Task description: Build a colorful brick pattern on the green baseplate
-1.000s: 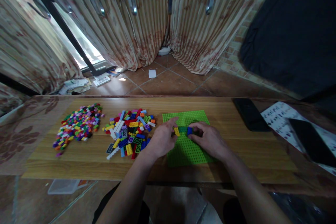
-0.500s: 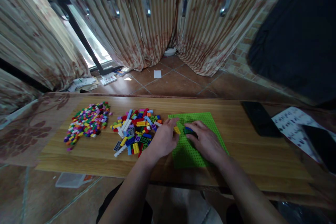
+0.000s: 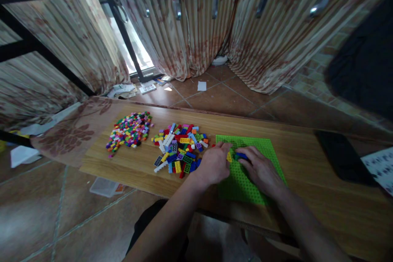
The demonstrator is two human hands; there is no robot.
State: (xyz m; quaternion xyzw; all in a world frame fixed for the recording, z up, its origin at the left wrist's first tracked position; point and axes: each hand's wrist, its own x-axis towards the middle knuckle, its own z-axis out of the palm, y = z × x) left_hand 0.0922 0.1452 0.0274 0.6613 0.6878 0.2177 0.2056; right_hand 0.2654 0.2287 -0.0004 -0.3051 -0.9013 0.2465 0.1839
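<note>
A green studded baseplate [image 3: 260, 147] lies flat on the wooden table [image 3: 310, 196]. My left hand [image 3: 213, 163] rests at the plate's left edge, fingers curled beside a small yellow brick [image 3: 229, 156]. My right hand [image 3: 261, 170] lies on the plate, fingertips pinched on a blue brick [image 3: 241, 156] that sits on the plate next to the yellow one. A heap of larger mixed-colour bricks [image 3: 179, 149] lies just left of my left hand. Farther left lies a pile of tiny coloured pieces [image 3: 130, 131].
A black phone [image 3: 340, 156] lies on the table at the right, with a printed sheet [image 3: 380, 166] beyond it. A patterned cloth [image 3: 70, 135] covers the table's left end. Below the table edge a clear plastic lid [image 3: 104, 187] lies on the tiled floor.
The camera has swung left and tilted, so table and hands now sit further right and lower. Both hands stay at the two bricks on the plate, hardly moved.
</note>
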